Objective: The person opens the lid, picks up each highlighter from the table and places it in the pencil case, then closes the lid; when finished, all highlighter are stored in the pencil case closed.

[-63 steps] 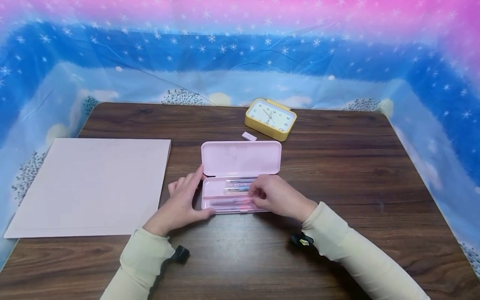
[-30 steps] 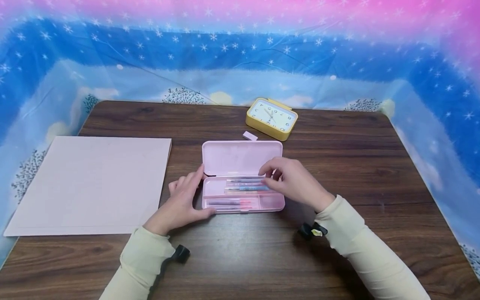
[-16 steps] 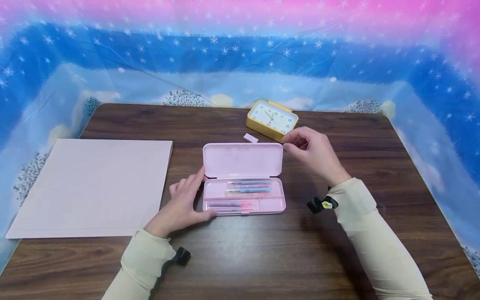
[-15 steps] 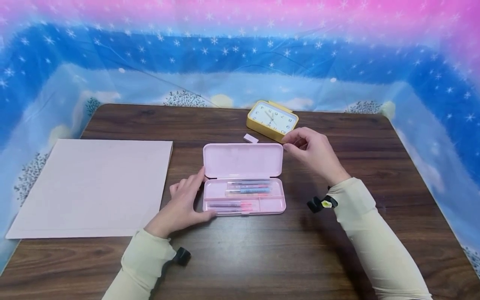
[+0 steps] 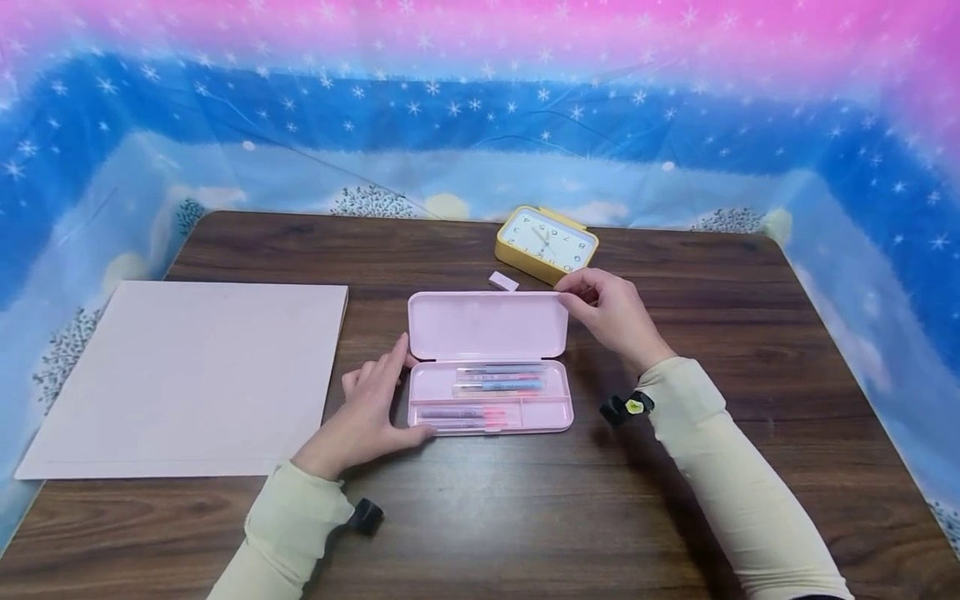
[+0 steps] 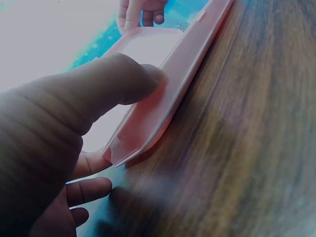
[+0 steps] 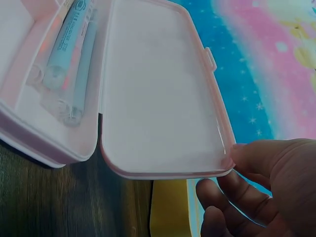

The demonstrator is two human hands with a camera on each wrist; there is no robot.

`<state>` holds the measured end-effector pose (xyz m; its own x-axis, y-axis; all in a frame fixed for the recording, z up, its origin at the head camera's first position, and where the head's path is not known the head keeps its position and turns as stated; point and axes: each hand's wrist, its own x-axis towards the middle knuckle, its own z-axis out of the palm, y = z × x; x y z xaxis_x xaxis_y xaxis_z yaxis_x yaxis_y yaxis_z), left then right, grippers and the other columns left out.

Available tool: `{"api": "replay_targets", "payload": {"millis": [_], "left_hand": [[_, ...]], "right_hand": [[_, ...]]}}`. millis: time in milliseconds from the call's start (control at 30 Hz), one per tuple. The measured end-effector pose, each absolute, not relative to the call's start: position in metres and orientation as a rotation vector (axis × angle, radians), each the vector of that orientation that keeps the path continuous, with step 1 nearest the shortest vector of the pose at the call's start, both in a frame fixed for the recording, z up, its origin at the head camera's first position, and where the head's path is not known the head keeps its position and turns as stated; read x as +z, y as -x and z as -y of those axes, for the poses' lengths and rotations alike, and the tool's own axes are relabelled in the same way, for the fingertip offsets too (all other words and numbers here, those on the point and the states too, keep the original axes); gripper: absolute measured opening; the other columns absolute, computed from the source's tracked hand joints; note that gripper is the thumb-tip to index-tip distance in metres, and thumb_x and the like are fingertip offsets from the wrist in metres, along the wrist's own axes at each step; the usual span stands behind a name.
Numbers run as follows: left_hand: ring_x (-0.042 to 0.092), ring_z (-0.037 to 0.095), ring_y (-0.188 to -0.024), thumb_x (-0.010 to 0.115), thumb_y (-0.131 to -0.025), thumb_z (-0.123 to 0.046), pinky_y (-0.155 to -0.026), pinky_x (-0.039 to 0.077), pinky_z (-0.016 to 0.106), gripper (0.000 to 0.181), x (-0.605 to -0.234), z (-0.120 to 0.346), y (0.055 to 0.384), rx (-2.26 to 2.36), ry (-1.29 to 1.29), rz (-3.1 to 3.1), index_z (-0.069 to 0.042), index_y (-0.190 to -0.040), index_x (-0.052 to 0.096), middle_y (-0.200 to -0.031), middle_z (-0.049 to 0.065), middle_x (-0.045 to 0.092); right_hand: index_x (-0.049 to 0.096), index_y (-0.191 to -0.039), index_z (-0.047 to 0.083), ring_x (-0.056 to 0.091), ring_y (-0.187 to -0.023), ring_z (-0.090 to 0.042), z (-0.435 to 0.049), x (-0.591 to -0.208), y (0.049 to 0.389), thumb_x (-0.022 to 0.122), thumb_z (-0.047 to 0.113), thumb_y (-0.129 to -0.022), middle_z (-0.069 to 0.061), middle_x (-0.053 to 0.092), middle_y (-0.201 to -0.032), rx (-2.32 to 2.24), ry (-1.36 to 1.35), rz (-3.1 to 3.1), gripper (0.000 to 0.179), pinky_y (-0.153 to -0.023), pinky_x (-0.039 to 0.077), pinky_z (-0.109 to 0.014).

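Observation:
A pink pencil case (image 5: 431, 382) lies with its lid (image 5: 487, 327) raised at the back. Several pens (image 5: 512, 386) sit in its two long compartments; the small front-right compartment (image 5: 546, 414) holds nothing visible. My left hand (image 5: 356, 421) holds the case's left end, thumb on the front wall and fingers at the back corner. In the left wrist view the thumb (image 6: 118, 81) presses the pink wall. My right hand (image 5: 617, 315) pinches the lid's upper right corner. The right wrist view shows the thumb (image 7: 254, 153) on the lid's inner edge, other fingers behind it.
Behind the lid lies a small pale eraser (image 5: 503, 282). A yellow alarm clock (image 5: 546, 242) stands just beyond, close to my right fingers. At left is a large pale flat board (image 5: 187, 379). A patterned cloth (image 5: 450, 117) hangs behind the brown table (image 5: 480, 533).
My right hand has left the pens inside the case, moved up and right, then inward to grasp the lid's corner. The left hand keeps its place.

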<state>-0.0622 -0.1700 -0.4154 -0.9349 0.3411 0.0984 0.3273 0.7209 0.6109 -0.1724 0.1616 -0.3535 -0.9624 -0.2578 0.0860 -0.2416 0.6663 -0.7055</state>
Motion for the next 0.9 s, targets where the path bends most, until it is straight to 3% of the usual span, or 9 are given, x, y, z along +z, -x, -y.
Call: {"api": "replay_targets", "payload": {"millis": [433,600,767,900], "left_hand": [[0.045,0.024,-0.103,0.088,-0.067,-0.038,-0.094,0.019,0.048,0.126,-0.414,0.168,0.062,1.059,-0.563,-2.903,-0.001,-0.156,0.007,-0.134,0.008,0.054],[0.044,0.029,-0.111,0.087,-0.070,-0.041,-0.098,0.018,0.053,0.120,-0.411,0.171,0.061,1.025,-0.527,-2.905,-0.001,-0.156,0.014,-0.138,0.015,0.053],[0.042,0.031,-0.121,0.081,-0.078,-0.038,-0.100,0.017,0.053,0.091,-0.406,0.176,0.062,1.216,-0.499,-2.899,-0.005,-0.150,0.036,-0.136,0.013,0.054],[0.048,0.026,-0.115,0.075,-0.086,-0.028,-0.097,0.018,0.049,0.056,-0.402,0.179,0.063,1.417,-0.495,-2.899,-0.009,-0.134,0.056,-0.125,0.007,0.061]], "right_hand": [[0.069,-0.098,0.018,0.057,-0.076,-0.014,-0.173,-0.347,0.132,0.067,0.025,-0.094,0.003,0.066,-0.091,-1.192,0.563,-2.921,0.009,-0.068,0.048,-0.027],[0.070,-0.095,0.020,0.059,-0.079,-0.009,-0.177,-0.346,0.113,0.068,0.023,-0.093,0.007,0.065,-0.091,-1.192,0.673,-2.894,0.004,-0.070,0.050,-0.024],[0.070,-0.096,0.021,0.060,-0.082,-0.007,-0.179,-0.349,0.100,0.070,0.021,-0.091,0.009,0.064,-0.093,-1.206,0.702,-2.858,0.004,-0.071,0.051,-0.023],[0.070,-0.096,0.022,0.060,-0.082,-0.009,-0.181,-0.351,0.093,0.072,0.022,-0.090,0.008,0.064,-0.094,-1.209,0.676,-2.805,0.006,-0.071,0.050,-0.024]]}}
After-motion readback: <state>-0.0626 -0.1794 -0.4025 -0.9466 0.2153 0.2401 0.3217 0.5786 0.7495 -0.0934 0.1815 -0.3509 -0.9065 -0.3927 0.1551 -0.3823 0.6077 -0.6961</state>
